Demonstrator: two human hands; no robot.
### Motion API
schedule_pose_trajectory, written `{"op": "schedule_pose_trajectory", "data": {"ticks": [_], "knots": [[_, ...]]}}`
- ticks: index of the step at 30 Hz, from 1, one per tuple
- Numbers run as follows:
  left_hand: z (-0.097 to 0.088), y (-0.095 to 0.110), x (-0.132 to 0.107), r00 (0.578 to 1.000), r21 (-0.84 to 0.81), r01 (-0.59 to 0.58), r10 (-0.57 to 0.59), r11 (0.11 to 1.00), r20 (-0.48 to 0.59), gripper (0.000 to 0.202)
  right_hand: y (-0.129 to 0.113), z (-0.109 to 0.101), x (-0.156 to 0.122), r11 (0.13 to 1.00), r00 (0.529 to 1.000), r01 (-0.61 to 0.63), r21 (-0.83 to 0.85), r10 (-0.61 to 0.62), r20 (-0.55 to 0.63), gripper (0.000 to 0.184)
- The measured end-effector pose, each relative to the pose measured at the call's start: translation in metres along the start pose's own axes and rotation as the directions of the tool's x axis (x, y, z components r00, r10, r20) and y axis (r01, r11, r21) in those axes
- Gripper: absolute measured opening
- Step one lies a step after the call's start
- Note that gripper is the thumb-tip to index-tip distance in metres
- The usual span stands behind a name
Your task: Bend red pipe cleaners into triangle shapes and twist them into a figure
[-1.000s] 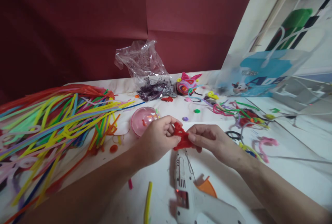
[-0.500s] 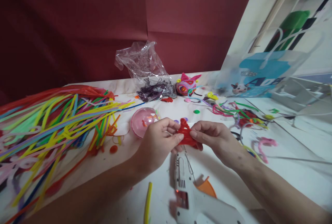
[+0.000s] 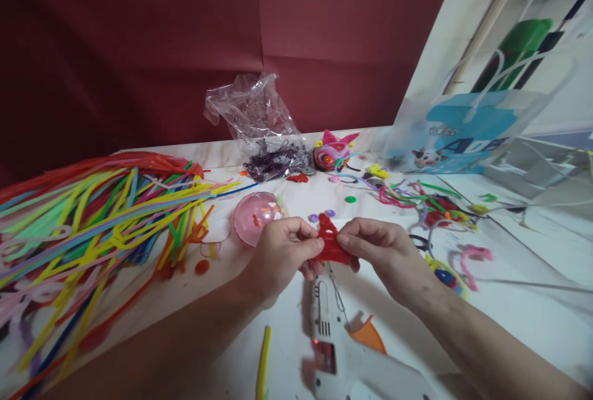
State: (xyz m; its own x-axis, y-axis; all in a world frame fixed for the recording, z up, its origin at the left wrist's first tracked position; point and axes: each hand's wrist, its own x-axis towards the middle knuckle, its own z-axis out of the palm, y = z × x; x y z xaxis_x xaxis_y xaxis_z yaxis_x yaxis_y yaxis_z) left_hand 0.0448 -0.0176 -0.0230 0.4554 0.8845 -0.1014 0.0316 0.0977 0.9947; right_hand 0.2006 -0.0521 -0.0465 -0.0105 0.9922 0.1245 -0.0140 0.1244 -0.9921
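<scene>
Both my hands pinch a small red pipe-cleaner piece [image 3: 332, 244] above the white table [image 3: 509, 313]. My left hand [image 3: 282, 252] grips its left side with fingers closed. On the piece's right side my right hand [image 3: 377, 249] holds it between thumb and fingers. Just below the hands a white glue gun [image 3: 345, 350] lies on the table, its nozzle pointing toward the red piece. A pink half-sphere [image 3: 257, 216] sits just left of my left hand.
A big heap of coloured pipe cleaners [image 3: 88, 221] fills the left. At the back lie a clear plastic bag [image 3: 262, 125], a pink figure [image 3: 332, 150] and a blue carrier bag [image 3: 463, 125]. Loose pipe-cleaner scraps [image 3: 430, 202] and a yellow stick [image 3: 263, 363] lie around.
Both hands turned the red piece slightly and shifted a little up; the grip stays the same. Small purple buttons behind the hands have come into sight.
</scene>
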Motion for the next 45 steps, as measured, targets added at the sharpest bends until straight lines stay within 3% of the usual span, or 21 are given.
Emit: {"op": "schedule_pose_trajectory", "data": {"ticks": [9,14,18,21,28,33,39,45], "knots": [[-0.002,-0.001,0.001,0.999,0.022,-0.018,0.017,1.000,0.045,0.009,0.004,-0.001,0.002,1.000,0.999,0.006,0.014,-0.005,-0.042,0.027],[-0.004,-0.001,0.002,0.989,-0.178,0.108,-0.088,0.978,0.118,0.005,0.004,0.000,0.002,1.000,0.999,0.021,0.021,-0.020,-0.042,0.028],[-0.008,-0.003,0.004,0.954,-0.360,0.247,-0.161,0.900,0.252,0.004,0.004,0.001,0.003,0.999,0.998,0.043,0.032,-0.041,-0.044,0.026],[-0.008,-0.004,0.005,0.942,-0.420,0.281,-0.166,0.863,0.291,0.003,0.006,0.001,0.002,0.997,0.996,0.067,0.040,-0.065,-0.053,0.024],[-0.005,-0.003,0.005,0.955,-0.437,0.280,-0.202,0.855,0.216,0.006,0.005,0.003,-0.002,0.997,0.994,0.072,0.036,-0.069,-0.090,0.022],[-0.005,-0.005,0.004,0.971,-0.406,0.209,-0.141,0.890,0.192,0.007,0.002,0.005,-0.001,0.997,0.993,0.065,0.041,-0.061,-0.104,0.023],[-0.001,-0.003,0.002,0.998,-0.215,0.044,-0.031,0.976,0.063,0.018,0.005,0.006,0.001,0.996,0.987,0.062,0.066,-0.052,-0.149,0.025],[0.001,-0.004,0.002,1.000,-0.128,0.009,-0.008,0.992,0.008,0.010,0.004,0.009,-0.001,0.998,0.995,0.014,0.054,-0.009,-0.096,0.026]]}}
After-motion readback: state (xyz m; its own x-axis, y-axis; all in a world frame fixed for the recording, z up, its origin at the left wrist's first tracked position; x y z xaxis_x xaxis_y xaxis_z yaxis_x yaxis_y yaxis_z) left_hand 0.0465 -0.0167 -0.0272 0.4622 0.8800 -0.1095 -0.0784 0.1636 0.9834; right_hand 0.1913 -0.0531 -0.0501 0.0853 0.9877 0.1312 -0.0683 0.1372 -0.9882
